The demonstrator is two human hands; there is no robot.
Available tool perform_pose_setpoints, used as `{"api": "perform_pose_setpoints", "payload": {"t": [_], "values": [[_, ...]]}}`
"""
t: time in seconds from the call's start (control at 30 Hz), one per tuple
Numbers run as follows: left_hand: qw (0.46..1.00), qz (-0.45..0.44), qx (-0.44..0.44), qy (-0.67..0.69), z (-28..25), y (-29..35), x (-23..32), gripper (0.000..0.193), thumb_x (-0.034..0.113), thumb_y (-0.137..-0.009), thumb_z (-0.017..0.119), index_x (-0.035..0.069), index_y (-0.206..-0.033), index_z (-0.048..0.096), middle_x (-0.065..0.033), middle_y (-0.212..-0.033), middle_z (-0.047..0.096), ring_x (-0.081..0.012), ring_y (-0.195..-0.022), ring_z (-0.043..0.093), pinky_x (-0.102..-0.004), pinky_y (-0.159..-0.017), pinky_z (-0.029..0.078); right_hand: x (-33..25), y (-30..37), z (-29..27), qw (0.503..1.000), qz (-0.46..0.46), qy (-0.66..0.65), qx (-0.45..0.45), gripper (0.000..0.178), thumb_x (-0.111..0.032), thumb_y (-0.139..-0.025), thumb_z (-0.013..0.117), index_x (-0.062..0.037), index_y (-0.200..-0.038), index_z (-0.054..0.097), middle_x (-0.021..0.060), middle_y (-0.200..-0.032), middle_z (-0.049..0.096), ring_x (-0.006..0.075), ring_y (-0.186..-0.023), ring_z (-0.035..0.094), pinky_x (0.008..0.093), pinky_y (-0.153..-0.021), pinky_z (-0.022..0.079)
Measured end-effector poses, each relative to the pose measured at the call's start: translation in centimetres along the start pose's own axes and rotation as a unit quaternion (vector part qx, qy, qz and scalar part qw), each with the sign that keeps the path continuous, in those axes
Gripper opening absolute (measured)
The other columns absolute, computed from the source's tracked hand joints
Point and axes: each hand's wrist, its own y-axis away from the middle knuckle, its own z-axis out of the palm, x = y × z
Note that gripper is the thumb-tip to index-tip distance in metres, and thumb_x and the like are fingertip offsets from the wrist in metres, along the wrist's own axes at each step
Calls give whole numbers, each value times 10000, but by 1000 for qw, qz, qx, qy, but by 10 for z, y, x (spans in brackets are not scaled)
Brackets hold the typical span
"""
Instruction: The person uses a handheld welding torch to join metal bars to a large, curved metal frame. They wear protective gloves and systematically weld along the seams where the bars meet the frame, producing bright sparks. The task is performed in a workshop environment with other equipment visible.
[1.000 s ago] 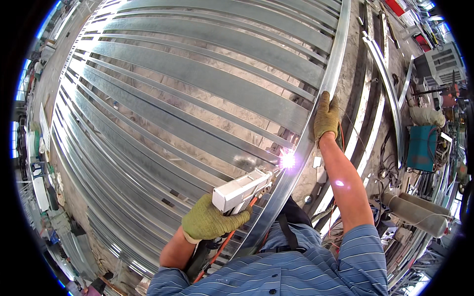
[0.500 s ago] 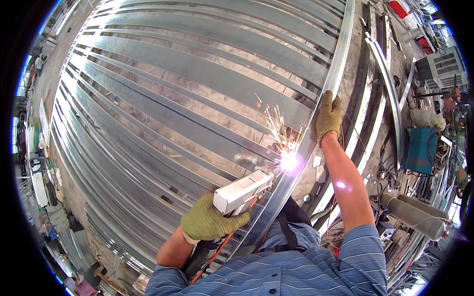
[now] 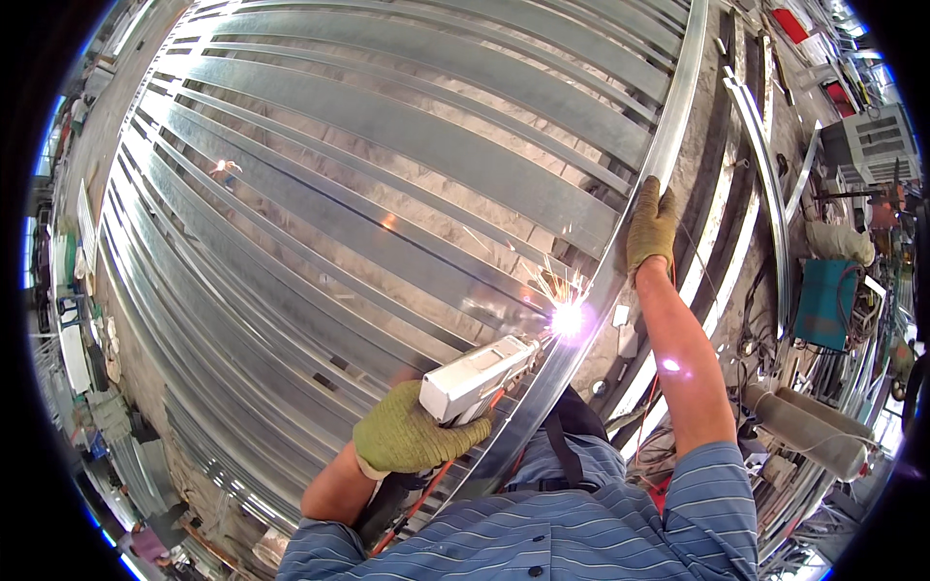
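Long grey metal slats stretch across the left and middle, above a dusty floor. The left hand, in a green glove, is closed around a boxy white torch, whose tip sits beside a glaring, sparking spot at the slat ends by a metal rail. The gloved right hand touches the rail's outer side, fingers extended; whether it grips, I cannot tell. Farther right stand a teal box and grey cylinders.

A metal-fabrication workshop is indicated by welding sparks, a slatted metal frame, gas cylinders and loose metal profiles.
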Motion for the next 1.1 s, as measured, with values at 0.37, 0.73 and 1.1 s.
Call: {"api": "perform_pose_setpoints", "payload": {"t": [0.37, 0.73, 1.1], "values": [[999, -3, -19, 38, 2, 3, -7, 547, 351, -943, 845, 117, -1418, 706, -150, -1066, 813, -256, -950, 788, -371, -864, 602, -29, 15, -1, 994, 84, -60, -29, 616, -519, -1141, 529, 2, -1461, 603, 131, -1153, 737, 203, -967, 663, 367, -915, 537], [1000, 26, -9, 14, 1, 8, -5, 566, 368, -950, 831, 101, -1430, 695, -169, -1109, 808, -286, -980, 791, -370, -872, 608, -12, 5, 0, 999, 34, 24, 31, 686, -599, -1122, 515, 8, -1431, 598, 125, -1090, 727, 201, -850, 676, 365, -837, 573], [1000, 17, -25, 6, 0, 13, -7, 556, 388, -955, 822, 113, -1423, 701, -163, -1093, 810, -295, -977, 788, -373, -868, 603, -25, 15, 0, 998, 34, -52, 2, 713, -582, -1133, 508, 52, -1452, 567, 119, -1125, 713, 203, -916, 680, 324, -857, 567]]}}
